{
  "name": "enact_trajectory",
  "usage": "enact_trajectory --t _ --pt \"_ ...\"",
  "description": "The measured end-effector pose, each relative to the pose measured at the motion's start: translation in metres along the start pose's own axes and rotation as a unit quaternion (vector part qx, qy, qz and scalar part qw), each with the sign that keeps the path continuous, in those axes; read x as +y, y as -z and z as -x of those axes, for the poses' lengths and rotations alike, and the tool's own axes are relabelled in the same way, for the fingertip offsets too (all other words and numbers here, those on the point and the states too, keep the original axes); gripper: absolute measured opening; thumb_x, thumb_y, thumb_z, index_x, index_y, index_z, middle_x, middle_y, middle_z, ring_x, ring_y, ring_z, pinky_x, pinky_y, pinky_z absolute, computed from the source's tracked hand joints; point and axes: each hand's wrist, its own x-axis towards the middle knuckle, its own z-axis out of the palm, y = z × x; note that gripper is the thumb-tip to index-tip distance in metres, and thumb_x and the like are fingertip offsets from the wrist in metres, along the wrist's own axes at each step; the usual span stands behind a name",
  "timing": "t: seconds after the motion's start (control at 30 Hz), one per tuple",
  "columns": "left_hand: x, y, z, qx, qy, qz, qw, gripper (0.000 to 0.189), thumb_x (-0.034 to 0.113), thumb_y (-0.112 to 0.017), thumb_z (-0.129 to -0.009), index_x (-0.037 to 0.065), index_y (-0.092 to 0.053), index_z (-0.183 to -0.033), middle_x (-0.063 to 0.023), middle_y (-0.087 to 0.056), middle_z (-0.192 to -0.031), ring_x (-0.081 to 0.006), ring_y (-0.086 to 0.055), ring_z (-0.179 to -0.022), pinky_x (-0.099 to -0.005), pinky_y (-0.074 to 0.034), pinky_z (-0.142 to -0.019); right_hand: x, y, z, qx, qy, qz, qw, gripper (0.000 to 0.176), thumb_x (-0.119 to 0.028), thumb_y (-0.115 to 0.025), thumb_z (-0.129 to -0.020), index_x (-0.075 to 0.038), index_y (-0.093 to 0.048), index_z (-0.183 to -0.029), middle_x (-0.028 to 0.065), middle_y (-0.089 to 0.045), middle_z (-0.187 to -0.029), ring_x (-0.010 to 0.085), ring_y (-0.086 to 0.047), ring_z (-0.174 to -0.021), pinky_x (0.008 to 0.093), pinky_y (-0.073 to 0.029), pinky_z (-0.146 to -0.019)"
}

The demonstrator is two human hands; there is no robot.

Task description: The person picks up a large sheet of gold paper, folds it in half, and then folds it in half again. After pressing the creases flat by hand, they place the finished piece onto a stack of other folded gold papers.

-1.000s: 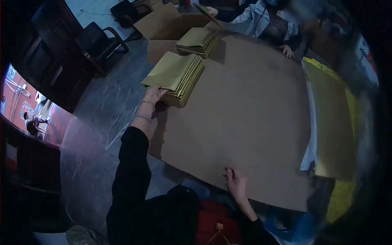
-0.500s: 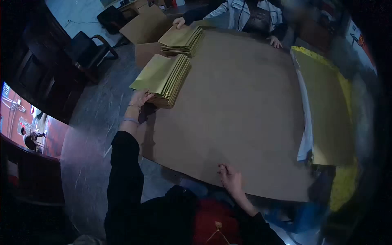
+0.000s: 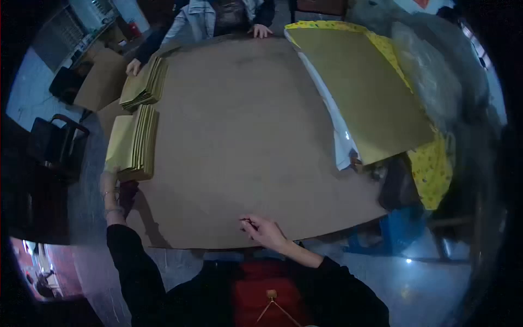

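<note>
My left hand (image 3: 110,175) is at the near left corner of a stack of folded gold sheets (image 3: 133,143), its fingers closed on the edge and partly blurred. The stack lies at the left edge of a brown board-topped table (image 3: 239,131). Just over the near part of the table, my right hand (image 3: 262,231) has its fingers curled in, with nothing seen in them. A second gold stack (image 3: 144,84) lies beyond the first, with a co-worker's hand (image 3: 133,67) on it.
The co-worker's other hand (image 3: 261,30) rests on the far edge. Large flat gold sheets (image 3: 365,92) lie on the right over white and yellow wrapping (image 3: 433,169). An open carton (image 3: 102,79) and a black chair (image 3: 52,139) stand at left, a blue stool (image 3: 400,229) at lower right.
The view has turned to the right, so the table and stacks appear further left. My left hand remains at the near stack, and my right hand remains curled near the front edge.
</note>
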Motion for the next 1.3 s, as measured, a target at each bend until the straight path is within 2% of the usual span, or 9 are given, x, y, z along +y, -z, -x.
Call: enact_trajectory --t 0.03,0.1,0.3,0.4,0.53,0.63,0.93,1.1,1.3 --pt "-0.01 -0.008 -0.026 0.079 -0.072 -0.256 0.961 0.042 0.041 -0.058 -0.088 0.002 -0.056 -0.104 -0.0191 -0.066 -0.09 -0.0378 -0.063 -0.076 -0.044 -0.052 -0.063 0.0 0.017 0.005 0.021 -0.008 0.004 1.0 0.024 -0.019 -0.054 -0.094 -0.003 -0.061 -0.111 0.0073 -0.067 -0.088 0.0116 -0.064 -0.07 0.0253 -0.053 -0.064" --pt "0.041 -0.015 0.015 0.213 -0.127 -0.205 0.947 0.04 0.041 -0.056 -0.09 0.001 -0.056 -0.096 -0.0201 -0.065 -0.082 -0.0396 -0.062 -0.074 -0.0445 -0.05 -0.062 -0.005 0.053 0.015 0.11 0.02 0.096 0.989 0.022 -0.021 -0.057 -0.092 -0.007 -0.063 -0.108 0.0108 -0.067 -0.093 0.0189 -0.065 -0.071 0.0291 -0.052 -0.063" --pt "0.246 -0.082 0.184 -0.006 -0.531 -0.024 0.847 0.021 0.026 -0.062 -0.087 0.005 -0.064 -0.092 -0.0142 -0.064 -0.089 -0.0323 -0.061 -0.083 -0.0398 -0.049 -0.069 -0.001 0.195 0.04 0.408 0.109 0.289 0.859 0.014 -0.007 -0.067 -0.08 -0.003 -0.065 -0.094 0.01 -0.062 -0.086 0.019 -0.059 -0.073 0.0295 -0.048 -0.065" --pt "0.324 -0.133 0.252 -0.168 -0.695 0.089 0.693 0.02 0.014 -0.066 -0.082 0.006 -0.065 -0.101 -0.01 -0.059 -0.12 -0.0291 -0.053 -0.116 -0.0379 -0.046 -0.093 -0.006 0.252 0.053 0.445 0.062 0.363 0.816 0.025 -0.009 -0.072 -0.073 -0.006 -0.063 -0.096 0.0097 -0.062 -0.098 0.0297 -0.059 -0.09 0.0352 -0.047 -0.08" --pt "0.414 -0.189 0.34 -0.245 -0.81 0.164 0.507 0.027 0.016 -0.062 -0.085 0.006 -0.061 -0.11 -0.0098 -0.056 -0.126 -0.027 -0.048 -0.122 -0.0372 -0.04 -0.102 0.003 0.31 0.058 0.397 0.129 0.512 0.751 0.038 -0.014 -0.071 -0.072 -0.007 -0.06 -0.107 0.0068 -0.059 -0.118 0.026 -0.056 -0.108 0.0401 -0.044 -0.089" --pt "0.452 -0.203 0.387 -0.261 -0.83 0.124 0.476 0.028 0.018 -0.057 -0.089 0.007 -0.059 -0.115 -0.0095 -0.054 -0.129 -0.0272 -0.047 -0.123 -0.04 -0.039 -0.102 0.007 0.329 0.056 0.29 0.131 0.588 0.744 0.039 -0.014 -0.067 -0.076 -0.008 -0.06 -0.114 0.0061 -0.058 -0.124 0.0253 -0.055 -0.111 0.0423 -0.042 -0.095" --pt "0.485 -0.253 0.405 -0.459 -0.761 0.137 0.438 0.029 0.021 -0.06 -0.087 0.006 -0.063 -0.111 -0.0077 -0.057 -0.126 -0.0291 -0.055 -0.111 -0.0368 -0.045 -0.092 0.014 0.348 0.047 0.299 0.12 0.502 0.802 0.015 -0.017 -0.066 -0.08 -0.01 -0.071 -0.093 0.0011 -0.069 -0.101 0.0169 -0.063 -0.097 0.0356 -0.043 -0.089" --pt "0.499 -0.25 0.406 -0.465 -0.785 0.083 0.401 0.036 0.027 -0.067 -0.08 0.008 -0.064 -0.112 -0.006 -0.058 -0.124 -0.0279 -0.056 -0.109 -0.0367 -0.047 -0.087 0.011 0.354 0.046 0.31 0.127 0.481 0.81 0.014 -0.023 -0.069 -0.077 -0.014 -0.073 -0.087 -0.0033 -0.07 -0.094 0.0143 -0.064 -0.089 0.0332 -0.043 -0.086" --pt "0.497 -0.253 0.408 -0.395 -0.793 0.092 0.455 0.033 0.035 -0.07 -0.075 0.018 -0.069 -0.103 0.0016 -0.064 -0.114 -0.0228 -0.063 -0.095 -0.0361 -0.05 -0.076 0.005 0.36 0.046 0.302 0.093 0.444 0.839 0.013 -0.023 -0.07 -0.076 -0.012 -0.073 -0.083 -0.0027 -0.071 -0.091 0.0151 -0.063 -0.087 0.0319 -0.043 -0.086"
